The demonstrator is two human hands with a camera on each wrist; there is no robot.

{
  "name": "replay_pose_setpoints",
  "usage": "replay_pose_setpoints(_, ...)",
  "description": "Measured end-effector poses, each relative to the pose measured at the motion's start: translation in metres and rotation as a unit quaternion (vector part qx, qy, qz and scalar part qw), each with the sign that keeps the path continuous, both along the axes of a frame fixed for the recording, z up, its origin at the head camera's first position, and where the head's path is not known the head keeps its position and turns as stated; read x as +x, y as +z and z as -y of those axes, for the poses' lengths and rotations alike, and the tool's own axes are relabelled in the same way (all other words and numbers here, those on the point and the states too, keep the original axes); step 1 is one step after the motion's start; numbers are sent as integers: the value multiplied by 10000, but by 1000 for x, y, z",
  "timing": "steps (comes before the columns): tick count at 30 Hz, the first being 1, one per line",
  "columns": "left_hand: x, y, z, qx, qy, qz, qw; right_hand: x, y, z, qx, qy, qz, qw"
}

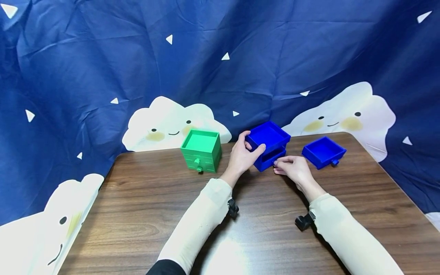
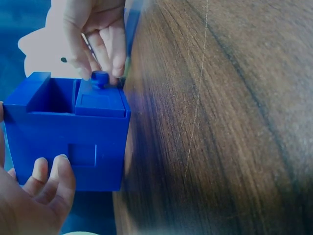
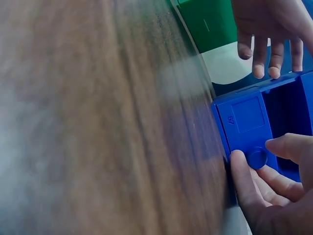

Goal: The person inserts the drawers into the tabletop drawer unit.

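A small blue drawer cabinet (image 1: 269, 134) stands towards the back of the table, with a shallow tray-like top. My left hand (image 1: 242, 156) grips it from the left, thumb over the front corner. At its front, my right hand (image 1: 295, 170) has thumb and fingers around the round knob (image 3: 257, 157) of the lower drawer (image 3: 248, 115). That drawer sits in the cabinet, its front panel near the frame. Above it, the upper drawer slot (image 2: 55, 96) gapes. To the right lies a loose blue drawer (image 1: 323, 150), knob facing forward.
A green drawer cabinet (image 1: 202, 142) with small knobs stands left of the blue one. The wooden table (image 1: 144, 214) ends just behind both cabinets, against a blue curtain (image 1: 213, 46) with white clouds. Each wrist carries a small black camera.
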State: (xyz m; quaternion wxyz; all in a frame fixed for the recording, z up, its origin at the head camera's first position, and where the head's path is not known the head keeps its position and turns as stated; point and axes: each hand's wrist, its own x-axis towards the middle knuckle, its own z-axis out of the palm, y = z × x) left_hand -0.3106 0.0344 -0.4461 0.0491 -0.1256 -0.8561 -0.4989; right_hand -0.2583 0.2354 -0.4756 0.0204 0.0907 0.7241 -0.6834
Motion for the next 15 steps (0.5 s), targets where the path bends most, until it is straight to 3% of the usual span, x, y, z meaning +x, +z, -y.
replay_pose_setpoints(15, 0, -1, -1, 6, 35, 33, 10000, 12, 4, -15, 381, 143, -262, 9988)
